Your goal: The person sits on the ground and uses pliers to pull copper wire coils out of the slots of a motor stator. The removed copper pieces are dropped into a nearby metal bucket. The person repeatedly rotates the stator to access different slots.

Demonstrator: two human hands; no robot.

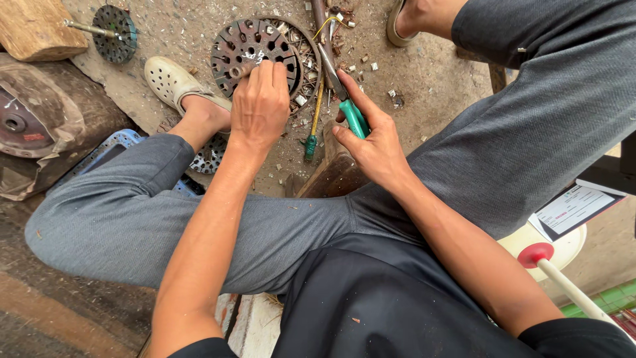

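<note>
We are pinning the rusty disc (250, 50) to the ground with our left hand (260, 106), fingers pressing flat, while our right hand (371, 142) is clasping green-handled pliers (346, 99) just beside it, best kept low and steady.

I see a dusty dirt floor (430, 73) with small bits scattered on it, a wooden block (36, 26) in the top left corner, a blue plastic crate (109, 149) at the left, and green tiles (606, 298) low on the right.

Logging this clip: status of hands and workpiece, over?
Left hand pressing rusty round slotted metal disc. Right hand gripping green-handled pliers. Metal scraps litter ground.
</note>
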